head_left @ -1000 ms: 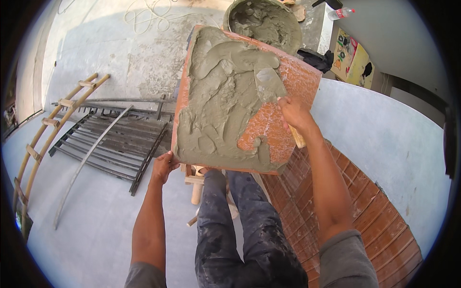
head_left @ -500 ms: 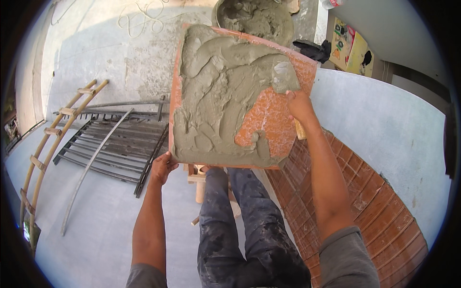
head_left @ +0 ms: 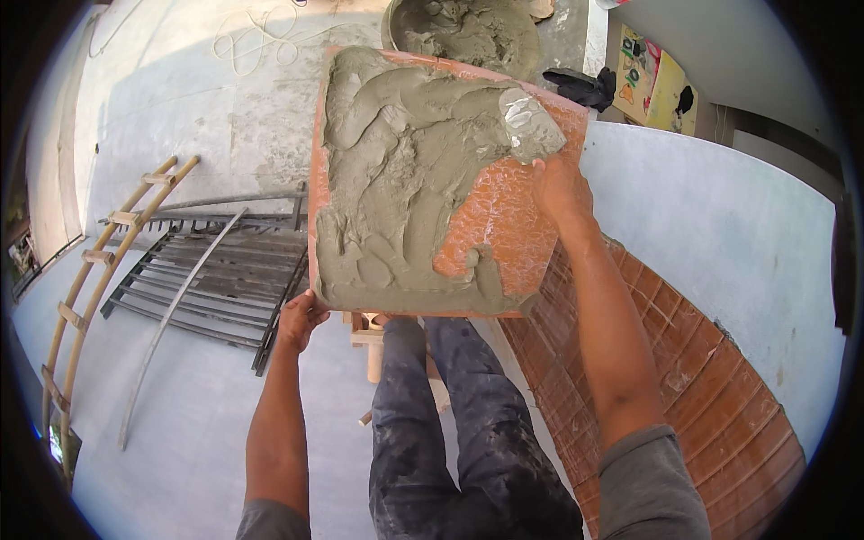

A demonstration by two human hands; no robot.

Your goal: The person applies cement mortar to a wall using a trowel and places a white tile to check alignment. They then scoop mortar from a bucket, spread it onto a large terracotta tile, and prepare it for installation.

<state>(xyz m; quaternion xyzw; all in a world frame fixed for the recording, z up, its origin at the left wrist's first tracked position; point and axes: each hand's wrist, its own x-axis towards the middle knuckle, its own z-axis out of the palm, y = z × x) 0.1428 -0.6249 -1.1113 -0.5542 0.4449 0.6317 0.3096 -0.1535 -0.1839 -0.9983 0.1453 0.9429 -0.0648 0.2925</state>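
A square orange tile (head_left: 493,209) lies in front of me, most of its face covered with grey wet mortar (head_left: 387,171). Bare orange shows at its right side and upper right corner. My left hand (head_left: 301,320) grips the tile's near left corner, fingers closed round the edge. In my right hand (head_left: 562,187) is a trowel (head_left: 531,124), its mortar-smeared blade lying against the mortar near the tile's upper right. The trowel's handle is hidden by the hand.
Beyond the tile stands a round tub of mortar (head_left: 468,36), with a black cloth-like thing (head_left: 583,88) beside it. A bamboo ladder (head_left: 106,256) and dark metal grating (head_left: 211,279) lie left. Ridged brown tiles (head_left: 666,387) spread at the right. A wooden stand (head_left: 367,337) shows under the tile.
The trowel blade has tilted and shifted slightly left and up, and its shiny face shows more. My left hand stays on the corner. The whole view has shifted a little.
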